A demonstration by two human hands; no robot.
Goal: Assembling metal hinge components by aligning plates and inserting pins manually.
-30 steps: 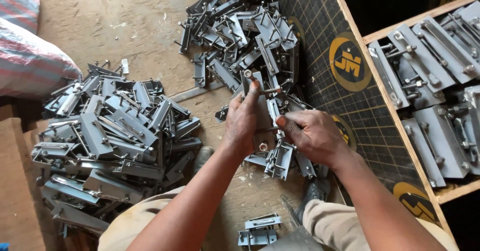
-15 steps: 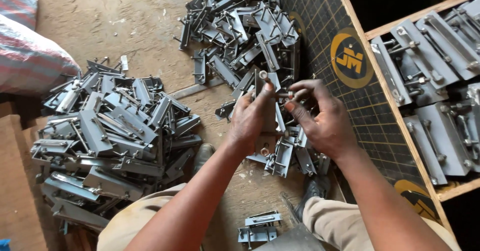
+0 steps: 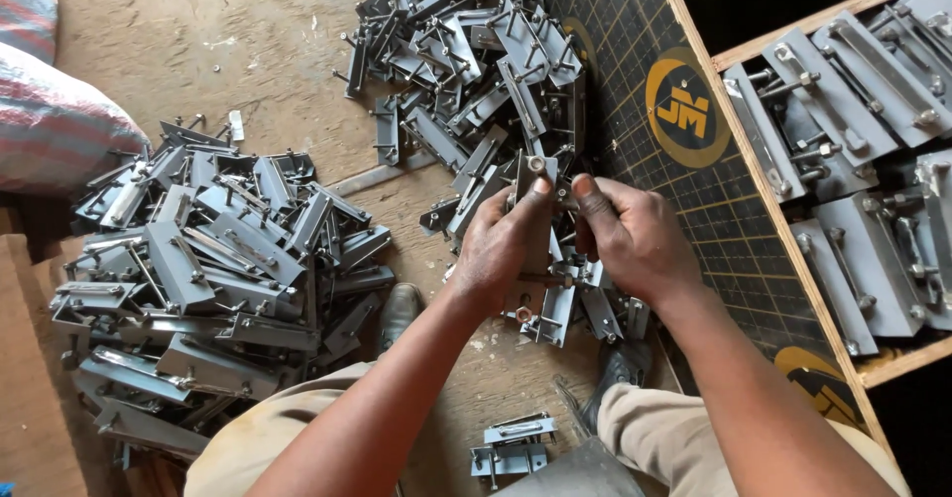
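a flat grey metal plate with bolts is held up over the sandy wooden floor. the left hand is closed around the plate, with the thumb pressed up near the top bolt. the right hand is closed too, and its fingertips are pinched on a small part at the plate's right edge. what that small part is cannot be told, because the fingers hide it.

just beyond the held plate, a loose heap of the same grey plates is spread on the floor. well to the left of the held plate, a second, bigger heap of grey plates is seen. to the right of the held plate, a dark gridded board with round yellow marks is laid, and past it a wooden-edged tray is filled with neat rows of plates. below the held plate, near the knees, a small pair of grey plates is set apart. a striped woven sack is seen far to the left.

the small part could be dropped, since it is held only by fingertips, and it could be lost among the plates below. fingers could also be scratched or pinched by the sharp edges and sticking-out bolts if the plate is twisted.
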